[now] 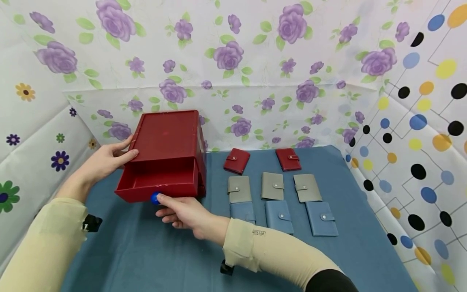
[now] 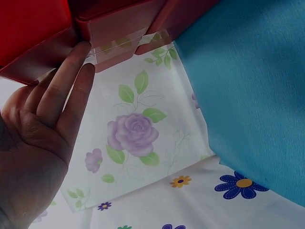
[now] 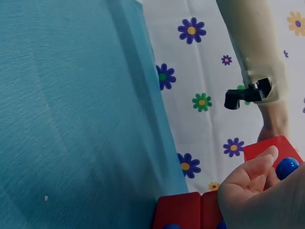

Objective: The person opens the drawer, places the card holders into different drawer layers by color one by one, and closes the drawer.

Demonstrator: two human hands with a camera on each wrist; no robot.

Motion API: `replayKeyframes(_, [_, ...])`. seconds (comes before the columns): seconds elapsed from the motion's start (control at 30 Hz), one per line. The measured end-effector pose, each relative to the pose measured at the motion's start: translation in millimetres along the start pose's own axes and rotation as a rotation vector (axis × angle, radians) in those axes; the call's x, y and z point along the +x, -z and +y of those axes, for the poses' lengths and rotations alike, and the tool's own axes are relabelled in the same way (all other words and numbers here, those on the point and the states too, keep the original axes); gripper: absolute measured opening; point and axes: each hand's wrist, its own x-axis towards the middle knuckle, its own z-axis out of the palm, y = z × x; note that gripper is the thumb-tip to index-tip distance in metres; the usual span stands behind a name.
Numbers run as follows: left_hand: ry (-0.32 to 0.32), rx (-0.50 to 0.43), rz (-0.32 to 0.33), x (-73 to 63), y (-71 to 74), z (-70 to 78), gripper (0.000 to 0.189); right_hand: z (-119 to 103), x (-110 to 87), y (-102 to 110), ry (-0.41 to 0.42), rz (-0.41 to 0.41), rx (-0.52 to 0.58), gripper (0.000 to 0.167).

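A red plastic drawer box stands at the back left, its front drawer pulled out and no contents visible inside. At that drawer's front, my right hand pinches a round blue knob, the thumb on it and the other fingers curled below. My left hand rests against the box's left side, thumb by the front corner. In the left wrist view, the left hand's fingers lie fairly straight along the red side. The right wrist view shows the knob beside the right hand.
Right of the box lie two red card holders, three grey ones and three blue ones, all with snap straps, on a blue cloth. A flowered sheet hangs behind; a dotted sheet borders the right.
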Motion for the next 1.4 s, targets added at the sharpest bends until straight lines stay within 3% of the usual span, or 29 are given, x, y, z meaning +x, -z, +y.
replayKeyframes(0.23, [-0.001, -0.002, 0.012, -0.7, 3.0, -4.7, 0.077, -0.7, -1.9, 2.0, 0.02, -0.041, -0.056, 0.04])
replayKeyframes(0.37, [-0.002, -0.015, 0.011, -0.1, 2.7, -8.3, 0.076, -0.4, -1.6, 12.7, 0.021, -0.14, -0.15, 0.037])
replayKeyframes(0.6, [0.003, -0.023, 0.02, 1.1, -0.5, -10.4, 0.076, -3.9, -3.2, 65.8, 0.077, -0.439, -0.497, 0.041])
replayKeyframes(0.73, [0.001, -0.042, 0.026, 1.6, -2.3, -8.2, 0.076, -9.1, -8.4, 105.3, 0.078, -0.489, -0.59, 0.045])
replayKeyframes(0.87, [0.007, -0.047, 0.041, 1.5, -3.2, -6.9, 0.076, -19.0, -14.4, 145.2, 0.074, -0.427, -0.588, 0.047])
replayKeyframes(1.07, [0.021, -0.051, 0.043, 3.5, -2.2, -9.3, 0.077, -34.7, -16.2, 200.6, 0.08, -0.232, -0.508, 0.05])
replayKeyframes(1.23, [0.026, -0.049, 0.039, 4.3, -0.2, -10.5, 0.076, -41.2, -9.7, 233.8, 0.065, -0.078, -0.497, 0.054])
replayKeyframes(1.33, [0.033, -0.043, 0.035, 4.4, 0.0, -10.6, 0.077, -42.6, -1.5, 248.3, 0.076, 0.008, -0.547, 0.055])
replayKeyframes(1.4, [0.038, -0.04, 0.032, 4.3, -0.2, -10.0, 0.077, -43.4, 4.9, 255.7, 0.107, 0.081, -0.652, 0.053])
